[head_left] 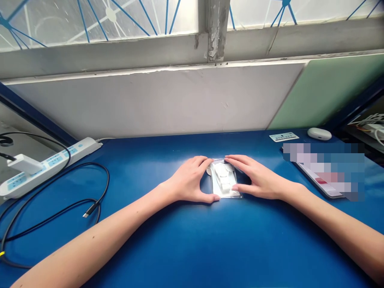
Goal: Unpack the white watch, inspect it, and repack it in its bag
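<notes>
A small clear plastic packet (225, 181) with white pieces inside lies flat on the blue table (192, 244), near its middle. My left hand (189, 180) rests on the table at the packet's left side, fingers on its far left corner and thumb on its near left corner. My right hand (258, 179) mirrors it on the right side, fingers laid over the far right corner and thumb pressing the near right edge. Both hands grip the packet between them.
A white power strip (51, 163) with a white plug sits at the far left, and a black cable (60, 208) loops beside it. At the right lie a tablet-like device (324, 176), a white label (283, 137) and a white oval case (319, 133). A white panel stands behind.
</notes>
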Demonstrator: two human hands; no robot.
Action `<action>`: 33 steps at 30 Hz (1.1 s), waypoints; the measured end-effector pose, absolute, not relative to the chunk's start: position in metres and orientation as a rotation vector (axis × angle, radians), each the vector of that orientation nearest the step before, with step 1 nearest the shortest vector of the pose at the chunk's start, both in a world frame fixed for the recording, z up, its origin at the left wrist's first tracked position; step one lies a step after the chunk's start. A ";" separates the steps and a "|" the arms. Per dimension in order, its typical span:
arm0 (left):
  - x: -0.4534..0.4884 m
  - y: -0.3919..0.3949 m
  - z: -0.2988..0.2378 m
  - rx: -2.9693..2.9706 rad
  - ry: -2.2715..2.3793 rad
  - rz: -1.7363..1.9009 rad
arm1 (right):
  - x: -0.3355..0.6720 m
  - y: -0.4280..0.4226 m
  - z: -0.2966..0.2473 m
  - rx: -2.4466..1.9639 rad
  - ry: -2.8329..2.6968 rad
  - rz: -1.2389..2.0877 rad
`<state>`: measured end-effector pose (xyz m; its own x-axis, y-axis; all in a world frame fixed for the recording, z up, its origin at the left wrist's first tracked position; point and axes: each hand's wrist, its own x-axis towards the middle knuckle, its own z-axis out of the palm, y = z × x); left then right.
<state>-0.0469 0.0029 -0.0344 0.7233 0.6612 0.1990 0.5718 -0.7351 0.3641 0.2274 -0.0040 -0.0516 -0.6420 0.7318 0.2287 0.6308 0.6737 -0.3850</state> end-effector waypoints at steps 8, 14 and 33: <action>-0.050 0.007 -0.031 2.662 0.955 0.437 | 0.226 -0.007 -0.048 -1.134 -2.635 0.461; -0.052 0.011 -0.031 2.651 0.928 0.445 | 0.224 -0.007 -0.048 -1.171 -2.615 0.448; -0.052 0.011 -0.041 2.642 0.938 0.515 | 0.230 0.002 -0.058 -1.173 -2.567 0.470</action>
<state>-0.0525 0.0112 -0.0405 0.7239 0.6492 0.2332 0.5456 -0.7457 0.3824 0.2296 0.0019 -0.0578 -0.6314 0.7668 0.1156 0.6760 0.6173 -0.4024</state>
